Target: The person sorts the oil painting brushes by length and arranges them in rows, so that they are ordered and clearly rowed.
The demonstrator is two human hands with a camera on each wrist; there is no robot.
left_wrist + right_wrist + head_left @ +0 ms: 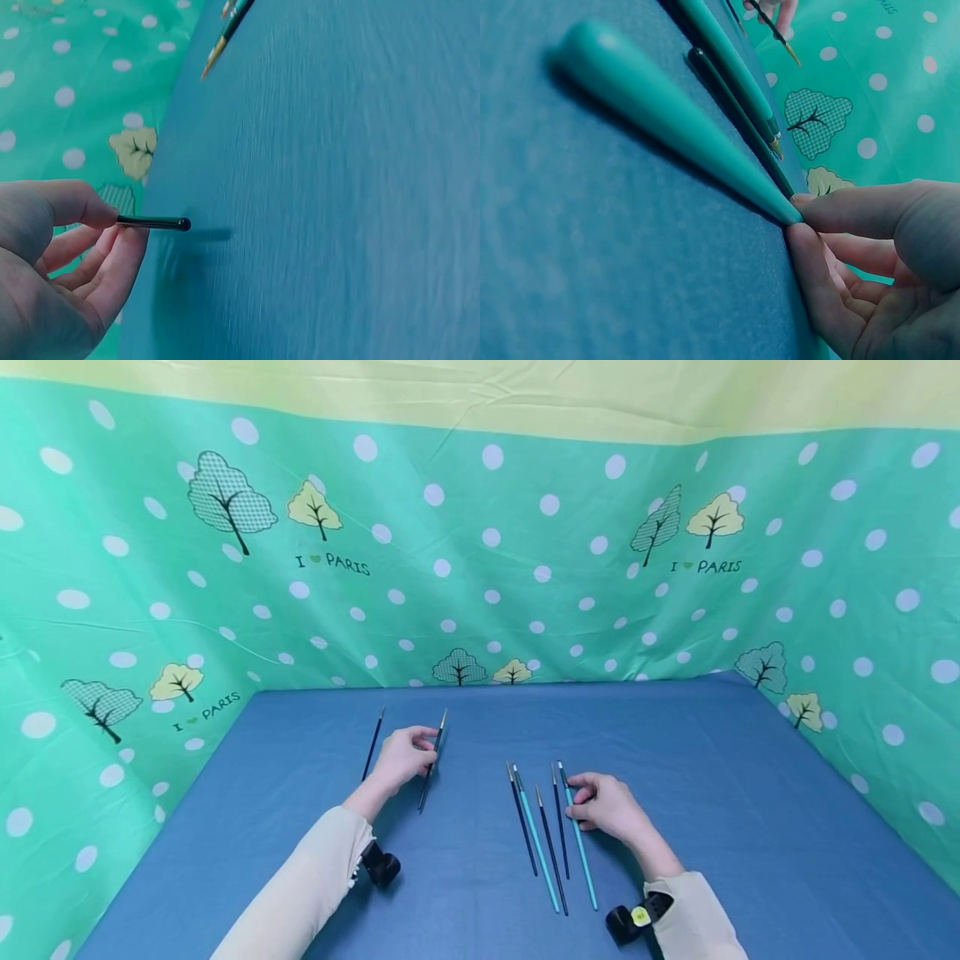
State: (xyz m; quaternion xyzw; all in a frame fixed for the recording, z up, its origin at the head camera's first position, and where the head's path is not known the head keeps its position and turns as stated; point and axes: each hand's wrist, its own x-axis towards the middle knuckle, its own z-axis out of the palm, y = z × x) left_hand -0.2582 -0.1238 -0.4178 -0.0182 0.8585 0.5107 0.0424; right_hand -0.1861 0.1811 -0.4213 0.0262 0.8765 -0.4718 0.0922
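Between thumb and fingers my left hand (406, 757) pinches a dark-handled paintbrush (431, 774), bristles pointing away. In the left wrist view the brush's rounded handle end (172, 223) juts from the fingertips, its shadow on the cloth. Left of that hand lies another dark paintbrush (372, 745), partly hidden by the hand. My right hand (609, 806) pinches a turquoise paintbrush (582, 852) near its ferrule; in the right wrist view its thick handle (667, 127) runs along the cloth. Beside it lie a second turquoise paintbrush (537, 839) and several dark paintbrushes (552, 852).
A blue cloth (465, 877) covers the table. Green polka-dot fabric (495, 560) with printed trees hangs behind it and along both sides. Each wrist wears a black camera, one on the left (381, 865) and one on the right (628, 923).
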